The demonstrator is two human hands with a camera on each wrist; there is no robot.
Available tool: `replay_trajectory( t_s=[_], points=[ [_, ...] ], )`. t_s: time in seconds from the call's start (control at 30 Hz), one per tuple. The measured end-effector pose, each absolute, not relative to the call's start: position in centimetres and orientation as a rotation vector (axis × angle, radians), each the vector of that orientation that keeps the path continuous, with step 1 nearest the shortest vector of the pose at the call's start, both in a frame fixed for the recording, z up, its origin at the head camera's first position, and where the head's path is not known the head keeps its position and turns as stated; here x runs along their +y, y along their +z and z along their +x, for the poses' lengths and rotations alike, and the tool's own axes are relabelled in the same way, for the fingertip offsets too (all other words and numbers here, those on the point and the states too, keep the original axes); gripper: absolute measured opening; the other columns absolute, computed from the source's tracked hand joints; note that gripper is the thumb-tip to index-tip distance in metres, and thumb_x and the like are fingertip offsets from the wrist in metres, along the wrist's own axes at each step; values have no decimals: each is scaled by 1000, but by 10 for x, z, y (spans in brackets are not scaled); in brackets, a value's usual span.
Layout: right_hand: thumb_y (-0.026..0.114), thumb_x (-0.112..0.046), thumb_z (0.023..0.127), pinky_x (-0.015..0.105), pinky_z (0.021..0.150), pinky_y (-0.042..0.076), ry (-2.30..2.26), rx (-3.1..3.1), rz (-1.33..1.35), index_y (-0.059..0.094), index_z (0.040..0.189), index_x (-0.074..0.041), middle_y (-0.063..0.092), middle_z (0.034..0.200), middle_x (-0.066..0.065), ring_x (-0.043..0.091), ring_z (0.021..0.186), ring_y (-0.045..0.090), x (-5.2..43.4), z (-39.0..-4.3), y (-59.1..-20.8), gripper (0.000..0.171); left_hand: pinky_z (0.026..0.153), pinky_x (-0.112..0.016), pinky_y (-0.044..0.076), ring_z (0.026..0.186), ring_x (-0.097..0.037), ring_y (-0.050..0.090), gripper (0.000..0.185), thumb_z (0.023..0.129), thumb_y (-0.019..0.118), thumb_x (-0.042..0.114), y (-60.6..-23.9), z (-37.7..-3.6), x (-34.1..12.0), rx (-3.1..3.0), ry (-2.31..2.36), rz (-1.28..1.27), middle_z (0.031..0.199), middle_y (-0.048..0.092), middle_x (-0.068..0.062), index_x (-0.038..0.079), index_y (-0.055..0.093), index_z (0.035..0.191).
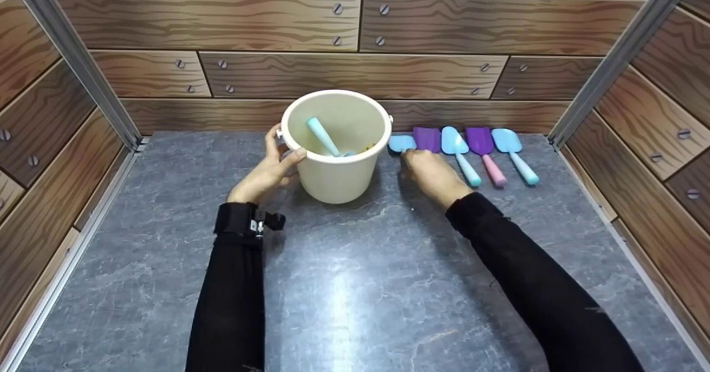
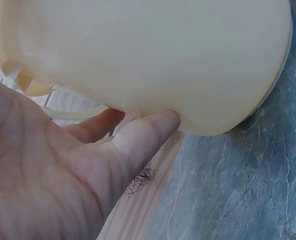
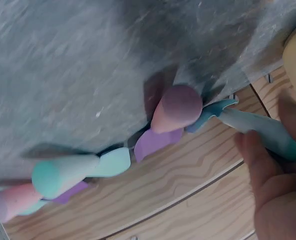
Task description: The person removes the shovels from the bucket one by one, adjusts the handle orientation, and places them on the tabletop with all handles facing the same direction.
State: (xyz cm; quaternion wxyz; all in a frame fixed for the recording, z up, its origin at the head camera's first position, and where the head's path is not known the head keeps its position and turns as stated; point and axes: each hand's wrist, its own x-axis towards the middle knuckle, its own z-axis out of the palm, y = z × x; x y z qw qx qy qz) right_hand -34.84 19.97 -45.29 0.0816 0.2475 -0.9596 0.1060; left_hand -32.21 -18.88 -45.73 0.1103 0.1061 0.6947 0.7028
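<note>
Near the far edge of the grey tabletop [image 1: 355, 283], about midway along it, a cream bucket [image 1: 336, 144] stands upright, with a turquoise handle [image 1: 323, 136] leaning inside it. The left hand [image 1: 270, 168] holds the bucket from its left side: the thumb lies over the rim, and the left wrist view shows the fingers [image 2: 143, 135] pressed against the cream wall.

To the right of the bucket, spatulas lie in a row along the far edge, blades toward the wooden wall and handles pointing back at the person. From the bucket outward they are a blue spatula [image 1: 401, 142], a purple spatula [image 1: 426, 138], a light blue one [image 1: 459, 153], a purple one with a pink handle [image 1: 485, 153] and another light blue one [image 1: 515, 151].

The right hand [image 1: 434, 175] rests over the handles of the first two. In the right wrist view its fingers [image 3: 260, 165] are closing on the blue spatula's handle [image 3: 260, 131], though whether the grip is firm cannot be told. That spatula is the one nearest the bucket, just right of its rim, with its long axis running from the far edge toward the near one. The right hand is much the nearer to it.
</note>
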Motion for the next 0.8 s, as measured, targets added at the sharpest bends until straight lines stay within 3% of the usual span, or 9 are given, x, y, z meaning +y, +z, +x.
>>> replay_trajectory(
  t_s=[0.17,0.3,0.5,0.6,0.8],
  points=[
    [89,0,98,66,97,70,299,-2940,763,77,107,7,83,104,25,49,102,84,195,-347,-458,16,141,-77,36,178,-49,31,116,107,77,48,-457,-322,-189,2036,2071,317,196,7,-25,31,-9,184],
    [87,-2,99,67,104,65,306,-2979,752,76,104,6,81,98,22,43,98,82,191,-347,-461,15,140,-76,38,178,-50,33,118,106,78,48,-458,-323,-189,2044,2070,314,195,9,-25,30,-9,184],
    [88,-7,101,61,97,63,335,-2957,776,75,103,0,78,96,15,31,90,75,196,-358,-476,15,140,-76,37,178,-51,32,122,105,81,54,-459,-322,-189,2047,2070,320,195,9,-26,30,-9,184],
    [91,-11,100,62,104,61,362,-2962,789,77,104,-4,79,99,11,30,94,77,202,-368,-488,16,140,-76,37,178,-51,32,125,103,83,57,-458,-321,-189,2041,2077,320,195,9,-26,30,-9,184],
    [88,-5,101,72,119,54,391,-3025,771,79,113,3,81,108,19,40,105,80,197,-363,-482,18,140,-76,39,178,-50,33,117,108,78,48,-457,-321,-190,2036,2074,314,195,10,-25,31,-9,184]
  ],
)
